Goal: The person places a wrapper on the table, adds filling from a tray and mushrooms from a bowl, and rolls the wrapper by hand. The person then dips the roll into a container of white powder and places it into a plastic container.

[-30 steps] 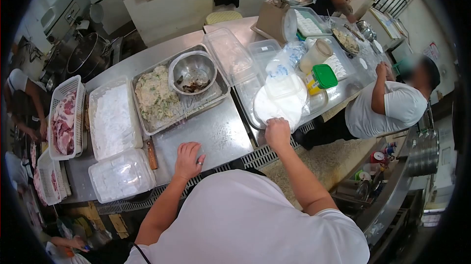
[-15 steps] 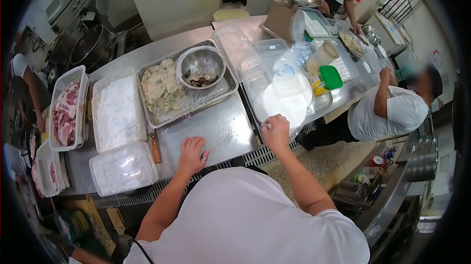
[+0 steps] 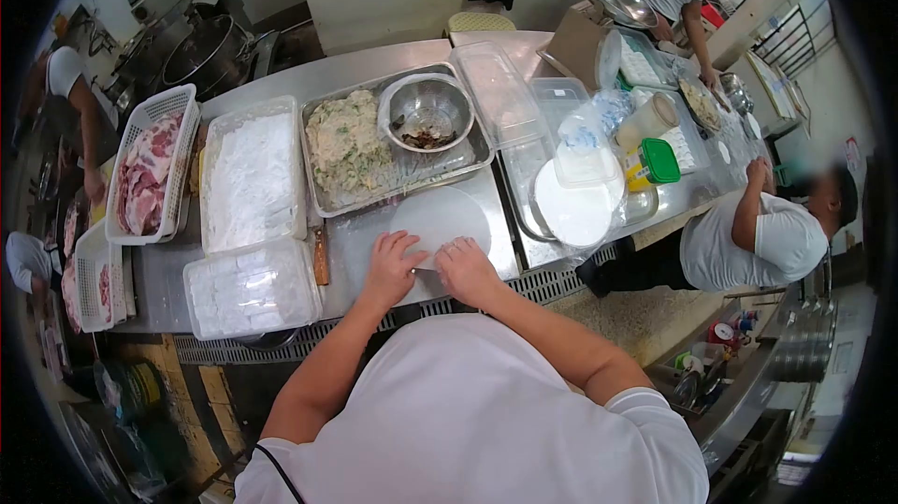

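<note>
A thin, pale round sheet (image 3: 441, 219) lies flat on the steel table, just below the filling tray. My left hand (image 3: 396, 265) rests at its lower left edge with the fingers spread. At the sheet's lower edge is my right hand (image 3: 465, 270), its fingers bent and close together; what they may pinch is too small to make out. A stack of white rounds (image 3: 572, 204) sits to the right. The metal tray (image 3: 374, 203) holds a pale mixture with green bits (image 3: 348, 144) and a steel bowl (image 3: 426, 113).
Left are a tub of white powder (image 3: 253, 172), a lidded tub (image 3: 253, 289), a wooden handle (image 3: 321, 256) and a basket of raw meat (image 3: 150, 172). A green-lidded jar (image 3: 655, 163) and a scale (image 3: 585, 45) stand right. Co-workers are at both sides.
My right hand has moved left from the stack of white rounds to beside my left hand. A round sheet now lies on the table. The view has shifted slightly.
</note>
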A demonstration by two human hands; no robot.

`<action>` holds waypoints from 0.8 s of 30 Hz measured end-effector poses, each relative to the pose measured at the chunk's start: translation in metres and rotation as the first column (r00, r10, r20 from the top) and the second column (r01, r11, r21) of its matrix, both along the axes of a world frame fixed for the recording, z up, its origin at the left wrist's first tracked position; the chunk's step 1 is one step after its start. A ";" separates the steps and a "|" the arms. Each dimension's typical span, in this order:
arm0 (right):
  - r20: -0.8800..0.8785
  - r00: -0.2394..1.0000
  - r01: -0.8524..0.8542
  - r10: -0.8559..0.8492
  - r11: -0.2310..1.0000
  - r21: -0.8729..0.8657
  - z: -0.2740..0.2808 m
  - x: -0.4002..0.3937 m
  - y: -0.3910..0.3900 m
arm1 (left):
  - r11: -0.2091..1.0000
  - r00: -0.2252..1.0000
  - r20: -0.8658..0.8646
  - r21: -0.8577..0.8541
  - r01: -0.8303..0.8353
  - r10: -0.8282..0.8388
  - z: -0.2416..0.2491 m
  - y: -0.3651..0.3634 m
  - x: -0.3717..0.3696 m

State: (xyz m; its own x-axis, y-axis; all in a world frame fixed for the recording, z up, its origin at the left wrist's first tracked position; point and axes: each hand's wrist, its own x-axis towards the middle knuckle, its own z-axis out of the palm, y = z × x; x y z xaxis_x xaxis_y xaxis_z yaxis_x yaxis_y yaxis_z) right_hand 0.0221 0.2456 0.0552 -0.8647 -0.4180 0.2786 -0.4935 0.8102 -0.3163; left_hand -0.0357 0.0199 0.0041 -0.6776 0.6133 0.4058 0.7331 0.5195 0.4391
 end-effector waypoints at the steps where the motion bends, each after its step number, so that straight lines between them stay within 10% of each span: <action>1: 0.040 0.998 0.039 -0.039 0.999 -0.005 -0.002 -0.001 0.000 | 0.999 0.999 0.021 0.021 -0.025 0.024 -0.006 -0.008 0.001; 16: 0.343 0.784 0.507 -0.518 0.852 0.127 -0.015 0.000 -0.006 | 0.925 0.879 0.317 0.014 -0.379 0.355 0.002 -0.023 0.017; 21: 0.046 0.977 0.196 -0.207 0.966 0.171 -0.024 0.020 -0.011 | 0.968 0.956 0.166 0.016 -0.249 0.244 -0.004 -0.024 0.012; 24: 0.226 0.934 0.227 -0.278 0.946 0.230 -0.020 0.042 -0.015 | 0.977 0.966 0.145 0.001 -0.215 0.212 -0.004 -0.028 0.013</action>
State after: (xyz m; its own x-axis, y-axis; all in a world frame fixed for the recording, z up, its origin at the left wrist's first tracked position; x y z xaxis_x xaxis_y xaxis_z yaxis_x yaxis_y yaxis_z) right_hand 0.0638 0.2304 0.0356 -0.9793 -0.2005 -0.0279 -0.1893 0.9560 -0.2241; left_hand -0.0226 -0.0082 0.0001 -0.8438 0.4421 0.3042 0.5350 0.6486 0.5413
